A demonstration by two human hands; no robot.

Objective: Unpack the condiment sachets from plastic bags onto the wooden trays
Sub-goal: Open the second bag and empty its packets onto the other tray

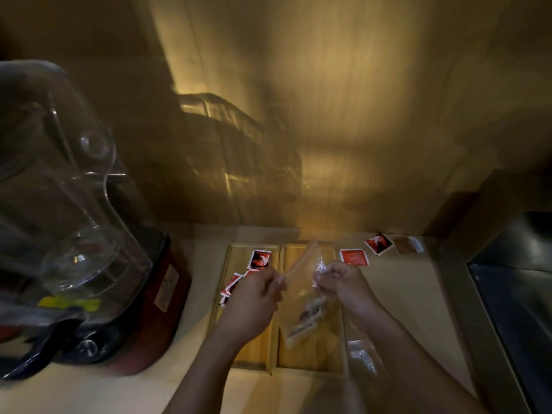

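Both my hands hold one clear plastic bag (301, 297) above two wooden trays lying side by side. My left hand (257, 289) pinches the bag's left top edge and my right hand (337, 279) pinches its right top edge. Dark sachets (309, 315) hang in the bag's lower part. The left tray (239, 252) carries a few red sachets (260, 259) at its far end. The right tray (310, 357) shows bare wood below the bag.
A red-based blender (89, 234) with a clear jug stands at the left. Loose sachets (354, 256) (378, 243) lie on the counter behind the trays. An empty clear bag (363, 355) lies right of the trays. A dark metal surface (519, 309) borders the right.
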